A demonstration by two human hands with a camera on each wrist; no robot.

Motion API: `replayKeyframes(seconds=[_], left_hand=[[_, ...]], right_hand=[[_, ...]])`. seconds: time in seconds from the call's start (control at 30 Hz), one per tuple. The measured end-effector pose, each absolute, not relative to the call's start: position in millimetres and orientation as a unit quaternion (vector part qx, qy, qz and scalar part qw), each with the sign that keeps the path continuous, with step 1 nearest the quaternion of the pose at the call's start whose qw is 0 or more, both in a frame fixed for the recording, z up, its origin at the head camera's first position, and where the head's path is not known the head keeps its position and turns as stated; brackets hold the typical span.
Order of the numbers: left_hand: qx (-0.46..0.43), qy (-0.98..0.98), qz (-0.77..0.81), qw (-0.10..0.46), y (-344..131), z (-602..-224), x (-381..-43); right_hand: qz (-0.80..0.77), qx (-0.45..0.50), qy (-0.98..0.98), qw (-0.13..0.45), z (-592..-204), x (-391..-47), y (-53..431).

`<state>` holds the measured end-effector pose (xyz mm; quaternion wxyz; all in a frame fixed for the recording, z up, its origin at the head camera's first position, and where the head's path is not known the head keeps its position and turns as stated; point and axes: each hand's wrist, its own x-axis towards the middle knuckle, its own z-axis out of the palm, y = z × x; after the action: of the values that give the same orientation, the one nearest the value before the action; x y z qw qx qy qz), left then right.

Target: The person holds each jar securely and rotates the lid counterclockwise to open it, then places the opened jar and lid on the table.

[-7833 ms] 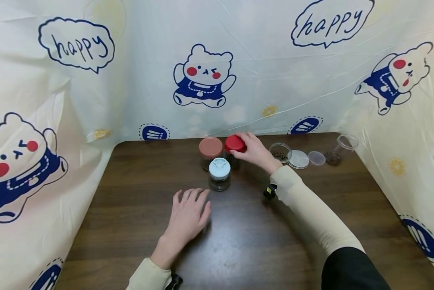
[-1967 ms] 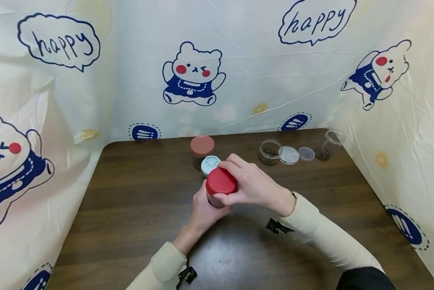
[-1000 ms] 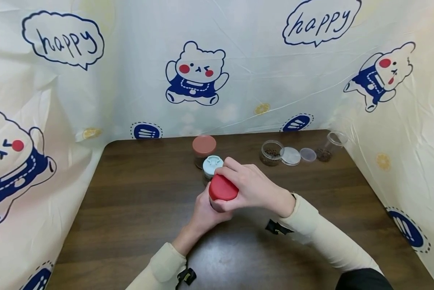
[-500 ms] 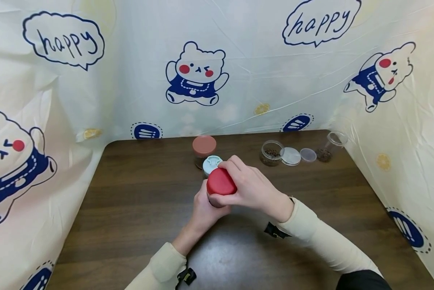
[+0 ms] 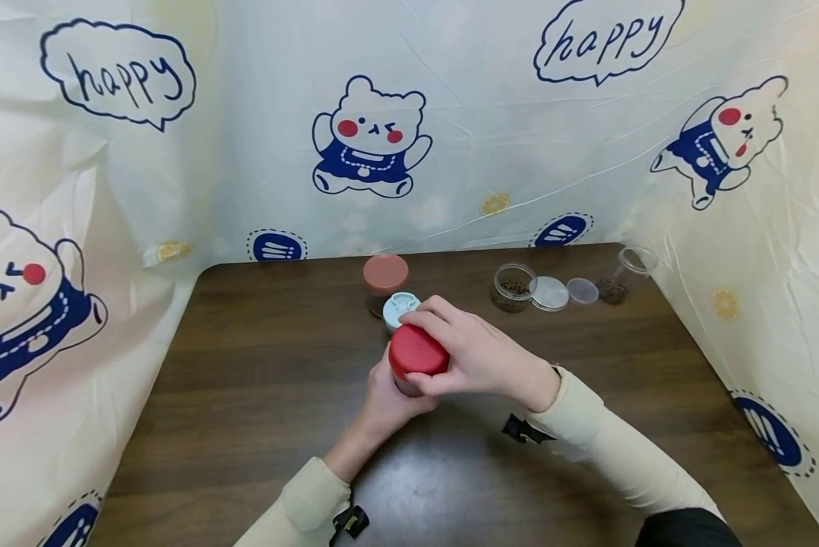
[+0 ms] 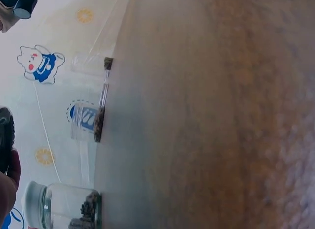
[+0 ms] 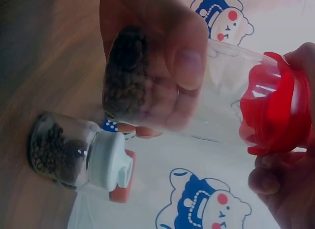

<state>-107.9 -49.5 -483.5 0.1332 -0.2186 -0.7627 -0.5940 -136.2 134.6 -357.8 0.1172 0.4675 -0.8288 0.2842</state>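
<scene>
My left hand (image 5: 382,399) grips the clear body of a jar (image 7: 224,91), held up over the table. Its bottom is filled with dark coffee-like beans (image 7: 125,76). My right hand (image 5: 481,353) grips the jar's red lid (image 5: 419,352) with curled fingers and thumb. In the right wrist view the lid (image 7: 280,111) sits on the jar's mouth and shows a scalloped edge. Just behind the hands stands a small jar with a pale blue flip lid (image 5: 401,305), also part filled with beans. A jar with a dusty pink lid (image 5: 385,275) stands farther back.
On the wooden table (image 5: 259,395), back right, are an open glass jar of beans (image 5: 512,290), a silvery round lid (image 5: 549,293), a small translucent lid (image 5: 583,291) and a clear container lying tipped with beans (image 5: 615,290). A printed cloth (image 5: 259,152) encloses the back and sides.
Since the oldest frame, the red-lidded jar has left the back row and come nearer, into both hands. My left hand was open then. Over the last second, the lid and right hand shifted slightly.
</scene>
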Motion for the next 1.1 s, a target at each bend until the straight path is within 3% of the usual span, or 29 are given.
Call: replayKeyframes(seconds=[0.4,1.1], left_hand=[[-0.222,-0.763,-0.586,0.158,-49.8,-486.5,-111.2],[-0.225,-0.760,-0.585,0.170,-50.3,-484.1,-110.7]], right_hand=[[0.282,0.447,-0.845,0.088,-354.7,-137.9,131.6],[0.281,0.455,-0.836,0.120,-361.4,-135.9,134.3]])
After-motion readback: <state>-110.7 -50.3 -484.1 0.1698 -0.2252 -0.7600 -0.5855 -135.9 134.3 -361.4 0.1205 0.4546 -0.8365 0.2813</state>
